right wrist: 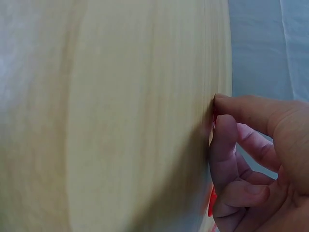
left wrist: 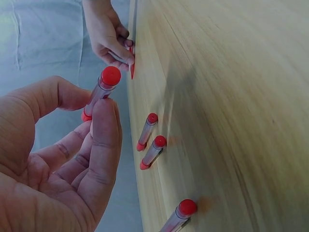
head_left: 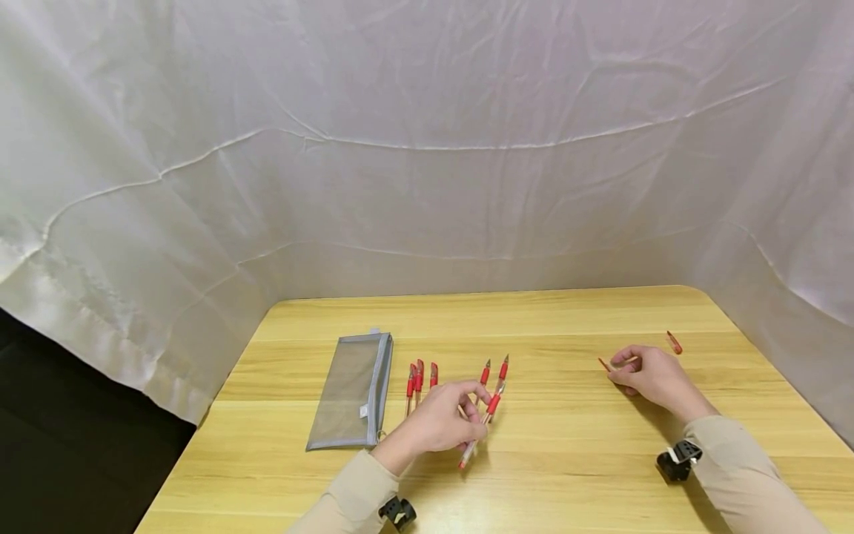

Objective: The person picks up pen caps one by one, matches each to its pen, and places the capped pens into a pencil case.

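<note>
My left hand [head_left: 437, 421] pinches an uncapped red pen [head_left: 470, 452] between thumb and fingertips, its bare tip pointing up and away. In the left wrist view, the held pen's red end [left wrist: 111, 76] faces the camera. Two more uncapped red pens [head_left: 503, 368] lie just beyond this hand, partly hidden by it. Left of them are several capped red pens [head_left: 410, 383]. Over at the right, my right hand [head_left: 655, 380] pinches a small red pen cap [head_left: 603, 364] close over the table. Another red cap [head_left: 674, 343] lies just beyond the right hand.
A grey mesh zip pouch [head_left: 343, 393] lies flat left of the capped pens. The wooden table [head_left: 554, 475] is enclosed by pale hanging cloth [head_left: 427, 200] at the back and sides. Dark space [head_left: 80, 445] shows past the left edge.
</note>
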A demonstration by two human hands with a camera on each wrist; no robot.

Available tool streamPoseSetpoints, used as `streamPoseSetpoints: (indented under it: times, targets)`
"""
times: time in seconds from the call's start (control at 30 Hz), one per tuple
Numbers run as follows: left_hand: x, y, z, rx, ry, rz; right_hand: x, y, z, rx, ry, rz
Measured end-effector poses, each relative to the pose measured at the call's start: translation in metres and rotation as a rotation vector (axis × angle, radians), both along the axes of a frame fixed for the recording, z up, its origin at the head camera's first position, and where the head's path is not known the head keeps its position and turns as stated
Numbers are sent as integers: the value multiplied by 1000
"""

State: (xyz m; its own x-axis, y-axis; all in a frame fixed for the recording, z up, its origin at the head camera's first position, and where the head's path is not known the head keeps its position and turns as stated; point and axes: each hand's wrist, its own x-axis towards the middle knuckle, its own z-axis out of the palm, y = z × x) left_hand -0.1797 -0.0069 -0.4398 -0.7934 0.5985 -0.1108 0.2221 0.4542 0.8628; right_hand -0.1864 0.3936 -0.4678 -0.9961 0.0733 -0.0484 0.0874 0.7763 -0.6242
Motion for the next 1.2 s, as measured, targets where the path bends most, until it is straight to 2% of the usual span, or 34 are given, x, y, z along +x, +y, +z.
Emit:
streamPoseSetpoints:
  times: [0.3, 0.6, 0.9, 1.2]
  targets:
    - [0, -2, -1, -1, 11, 2, 2, -2, 1, 58, 18, -6]
    - [-2, -5, -2, -17, 50, 14, 3, -1, -3, 61, 24, 5]
    - [-6, -8, -4, -26, 67, 8, 6, -3, -3, -17, 53, -9]
    - [-7, -10, 0, -28, 83, -13, 10, -13, 2, -85, 95, 0]
